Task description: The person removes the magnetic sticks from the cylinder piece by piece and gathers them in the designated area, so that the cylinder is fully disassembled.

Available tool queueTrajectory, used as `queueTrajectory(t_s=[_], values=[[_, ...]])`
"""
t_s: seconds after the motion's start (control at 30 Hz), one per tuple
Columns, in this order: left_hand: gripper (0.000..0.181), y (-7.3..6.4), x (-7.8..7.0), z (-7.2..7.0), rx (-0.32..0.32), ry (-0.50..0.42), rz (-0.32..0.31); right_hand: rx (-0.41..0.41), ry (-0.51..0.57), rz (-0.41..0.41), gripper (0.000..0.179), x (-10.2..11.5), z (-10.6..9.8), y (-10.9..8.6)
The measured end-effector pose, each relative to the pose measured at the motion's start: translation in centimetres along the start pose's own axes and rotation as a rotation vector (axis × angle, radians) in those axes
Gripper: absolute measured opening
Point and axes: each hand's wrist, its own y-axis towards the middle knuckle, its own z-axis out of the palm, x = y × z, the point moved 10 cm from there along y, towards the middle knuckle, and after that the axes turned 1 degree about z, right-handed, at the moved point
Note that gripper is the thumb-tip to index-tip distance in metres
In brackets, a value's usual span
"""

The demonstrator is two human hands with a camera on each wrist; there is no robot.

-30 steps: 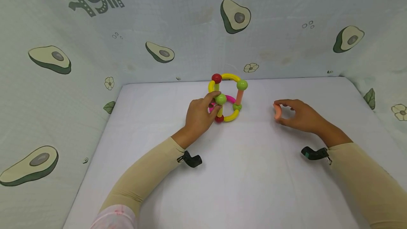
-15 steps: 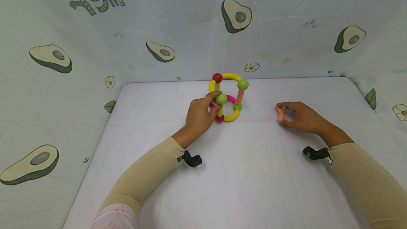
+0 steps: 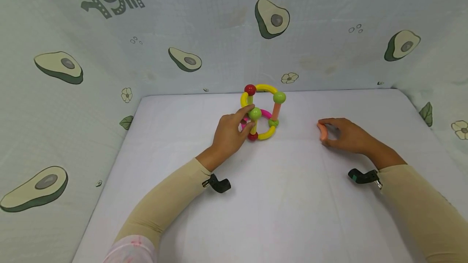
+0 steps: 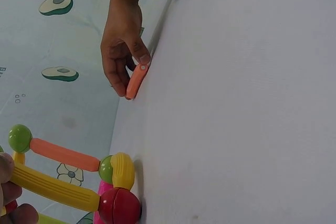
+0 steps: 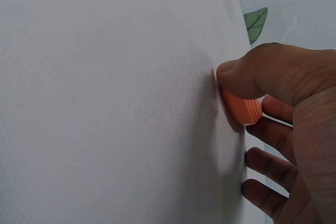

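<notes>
A toy frame of coloured rods and balls (image 3: 266, 133) stands near the back edge of the table. It has red and green balls joined by yellow, pink, green and orange rods. My left hand (image 3: 228, 135) grips its near upright, a yellow rod (image 4: 58, 187) just under a green ball (image 3: 254, 113). Off to the right, my right hand (image 3: 345, 135) pinches a short curved orange rod (image 3: 323, 131) between thumb and fingers, low over the white cloth. In the right wrist view, the thumb covers part of this ribbed orange rod (image 5: 244, 109).
White cloth covers the table (image 3: 278, 206). A hanging sheet (image 3: 226, 23) printed with avocados rises along the back and sides. Small black wrist cameras (image 3: 362, 176) stick out from both sleeves, close above the tabletop.
My right hand has shifted slightly right and nearer with the curved orange rod, then stayed nearly still. My left hand and the toy frame look unmoved.
</notes>
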Motion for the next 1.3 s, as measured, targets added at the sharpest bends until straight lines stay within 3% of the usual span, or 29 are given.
queueTrajectory(t_s=[0.23, 0.4, 0.6, 0.87, 1.3], values=[[0.065, -0.3, 0.2, -0.1, -0.008, -0.003, 0.017, 0.01, -0.012, 0.029, 0.077, 0.0, 0.2, -0.1], [0.072, -0.5, 1.0, -0.2, -0.004, -0.032, -0.013, -0.022, -0.002, 0.007, 0.08, 1.1, -0.2, -0.2], [0.058, -1.1, 2.5, -0.4, 0.009, -0.018, -0.035, -0.056, 0.026, -0.021, 0.069, 3.7, 0.1, 0.5], [0.046, -1.7, 4.8, 1.1, 0.142, 0.075, -0.119, 0.012, 0.004, 0.001, 0.066, 6.9, 2.5, 2.0], [0.047, -1.3, 5.9, 3.6, 0.309, 0.158, -0.1, 0.002, 0.03, -0.083, 0.07, 11.1, 5.0, 3.9]])
